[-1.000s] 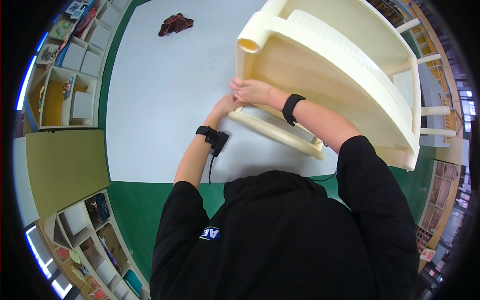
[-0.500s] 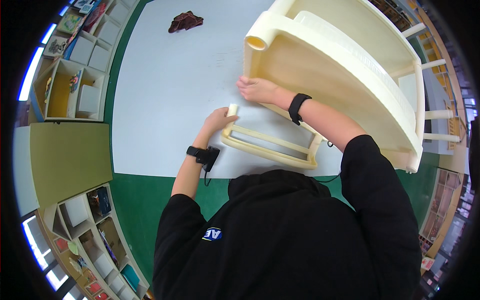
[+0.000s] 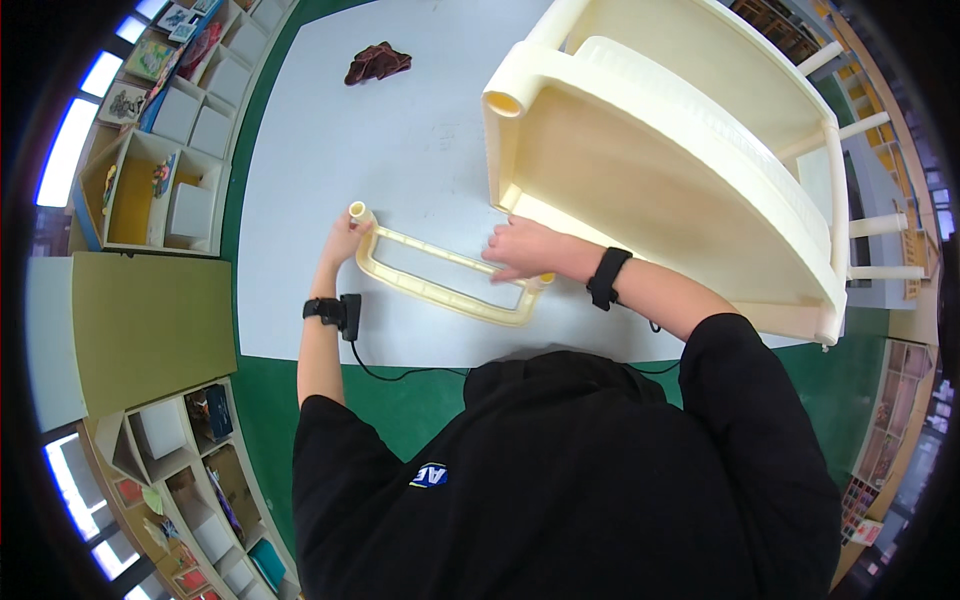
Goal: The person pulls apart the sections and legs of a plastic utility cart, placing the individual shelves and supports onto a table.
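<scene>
My left hand is closed round one end of the cream frame, just below its open tube end. The frame is over the near part of the white worktop, in front of my body, its long bars slanting down from left to right. My right hand is at the frame's other end, palm down with the fingers bent, covering part of the back bar; I cannot tell whether it grips the frame or only lies over it.

Just beyond my right hand is the big cream rack, on the right side of the worktop, with a hollow side turned toward me and tubes sticking out at the far right. My right forearm crosses in front of its lower edge. A dark red cloth lies crumpled near the far edge, well apart from both hands.

I wear a black strap on my right wrist and a black box strapped to my left, with a cable looping from it toward my black top. Green floor shows beside the worktop, and shelves stand to my left.
</scene>
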The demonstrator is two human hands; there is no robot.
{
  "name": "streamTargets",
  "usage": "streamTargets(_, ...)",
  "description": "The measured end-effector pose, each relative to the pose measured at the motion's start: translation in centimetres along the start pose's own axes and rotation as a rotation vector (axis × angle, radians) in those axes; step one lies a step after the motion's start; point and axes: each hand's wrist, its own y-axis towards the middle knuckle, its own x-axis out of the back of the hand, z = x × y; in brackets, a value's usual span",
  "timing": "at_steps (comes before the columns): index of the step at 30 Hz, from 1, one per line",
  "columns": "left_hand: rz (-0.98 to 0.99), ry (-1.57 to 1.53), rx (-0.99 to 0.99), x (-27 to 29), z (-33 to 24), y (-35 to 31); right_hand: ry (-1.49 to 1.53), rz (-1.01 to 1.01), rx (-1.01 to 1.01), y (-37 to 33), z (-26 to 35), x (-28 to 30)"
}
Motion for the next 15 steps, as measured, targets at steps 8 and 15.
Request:
streamTargets(8,-0.291,0.062,-0.102,-0.7,-3.4,3.0,0.322,0.158,-0.109,-2.0,1.7,-2.3)
streamTargets(15,-0.352,0.510,-0.426,-2.4,-10.7,-7.7,0.745,-0.089,-0.187,-1.9,3.7,-2.1)
